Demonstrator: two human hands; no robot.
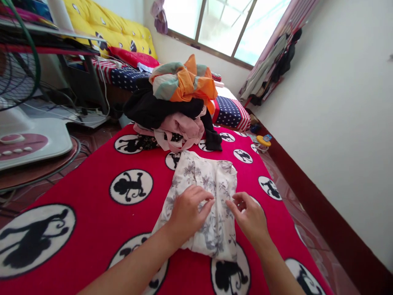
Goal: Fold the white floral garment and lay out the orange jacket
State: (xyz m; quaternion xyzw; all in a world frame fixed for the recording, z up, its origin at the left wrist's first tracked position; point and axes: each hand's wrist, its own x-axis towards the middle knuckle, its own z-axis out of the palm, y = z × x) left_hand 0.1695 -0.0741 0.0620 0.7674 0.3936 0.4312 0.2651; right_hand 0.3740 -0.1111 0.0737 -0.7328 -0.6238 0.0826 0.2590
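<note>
A white garment with a grey flower print [204,180] lies partly folded on a red blanket with black monkey circles [92,205]. My left hand [187,213] rests on the garment's near half, fingers curled and pressing the cloth. My right hand [250,215] sits at the garment's right edge, thumb and fingers pinching a fold of the fabric. Both forearms reach in from the bottom of the view.
A heap of unfolded clothes [178,106], black, pink, orange and teal, lies behind the garment. A white fan base [27,139] stands at the left, a yellow cushion [107,24] and star-patterned bedding [230,110] behind. A white wall [337,123] runs along the right.
</note>
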